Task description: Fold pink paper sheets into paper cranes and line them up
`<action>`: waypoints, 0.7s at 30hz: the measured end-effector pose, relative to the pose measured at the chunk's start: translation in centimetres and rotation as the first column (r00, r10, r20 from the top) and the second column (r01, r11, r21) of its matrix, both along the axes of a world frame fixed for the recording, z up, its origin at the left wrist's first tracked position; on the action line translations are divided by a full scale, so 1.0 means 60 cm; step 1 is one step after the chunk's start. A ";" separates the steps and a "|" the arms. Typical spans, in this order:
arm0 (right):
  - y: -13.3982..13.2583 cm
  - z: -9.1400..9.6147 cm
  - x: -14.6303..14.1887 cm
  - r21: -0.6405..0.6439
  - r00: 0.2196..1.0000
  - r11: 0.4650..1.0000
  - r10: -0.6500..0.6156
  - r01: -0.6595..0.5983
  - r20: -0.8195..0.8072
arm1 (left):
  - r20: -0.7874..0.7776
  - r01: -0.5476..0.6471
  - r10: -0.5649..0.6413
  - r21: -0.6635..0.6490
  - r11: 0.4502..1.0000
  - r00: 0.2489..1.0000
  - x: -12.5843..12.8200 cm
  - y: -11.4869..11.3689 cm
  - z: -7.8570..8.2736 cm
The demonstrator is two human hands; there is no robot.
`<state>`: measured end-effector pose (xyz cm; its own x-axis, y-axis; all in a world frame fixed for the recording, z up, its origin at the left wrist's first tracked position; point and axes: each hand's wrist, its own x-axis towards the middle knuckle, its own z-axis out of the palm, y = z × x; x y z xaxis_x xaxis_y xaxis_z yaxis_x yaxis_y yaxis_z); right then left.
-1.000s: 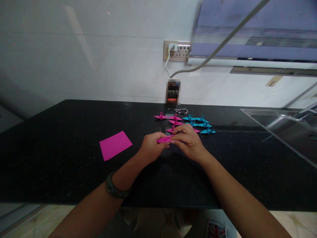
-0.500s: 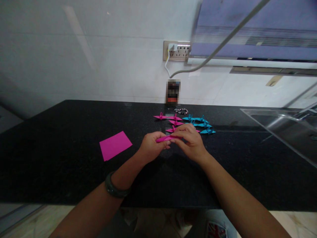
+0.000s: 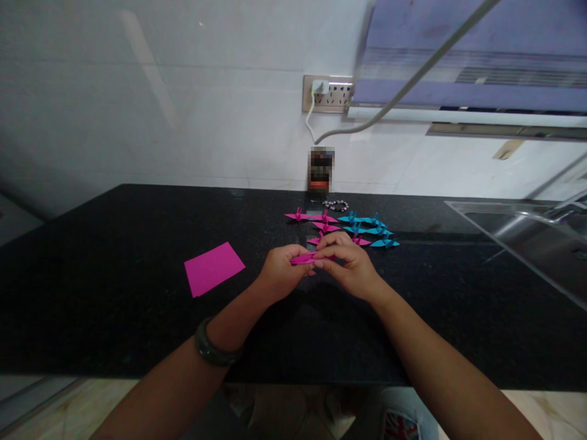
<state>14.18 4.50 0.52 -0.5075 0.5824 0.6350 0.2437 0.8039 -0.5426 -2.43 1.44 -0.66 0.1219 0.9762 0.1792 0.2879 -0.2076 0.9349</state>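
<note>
Between my two hands is a narrow piece of folded pink paper (image 3: 301,260), held above the black counter. My left hand (image 3: 282,272) pinches its left end between thumb and fingers. My right hand (image 3: 349,263) grips the other end, its fingers hiding part of the folds. Just beyond the hands sit several pink paper cranes (image 3: 325,227) and several blue paper cranes (image 3: 385,242) in rough rows, some partly covered by my right hand. To the left of my left hand lies a flat stack of pink paper (image 3: 214,269).
The black counter (image 3: 128,244) runs along a tiled wall. A beaded bracelet (image 3: 336,206) lies behind the cranes, near a blurred upright object (image 3: 320,171). A sink (image 3: 527,229) is set in at the right. A cable (image 3: 389,110) hangs before the socket panel (image 3: 337,95).
My right hand has dipped slightly and shifted a little left on the folded pink paper, uncovering more of the cranes behind. Everything on the counter stays in place.
</note>
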 end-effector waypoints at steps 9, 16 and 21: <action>0.000 -0.004 -0.002 -0.073 0.997 0.996 0.053 -0.057 -0.057 | -0.038 0.009 -0.008 0.021 1.000 0.999 0.000 -0.001 -0.001; -0.001 0.003 0.002 0.052 0.997 0.999 0.002 -0.006 0.073 | -0.006 0.026 -0.026 -0.016 1.000 1.000 0.001 0.000 0.000; 0.000 0.003 0.002 0.091 0.997 0.996 -0.009 0.002 0.078 | -0.009 0.043 -0.043 -0.026 0.999 0.999 0.001 0.000 0.002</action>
<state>14.28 4.48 0.68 -0.5550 0.5274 0.6433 0.2873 0.8473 -0.4467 -2.39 1.45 -0.56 0.1657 0.9743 0.1523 0.2881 -0.1956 0.9374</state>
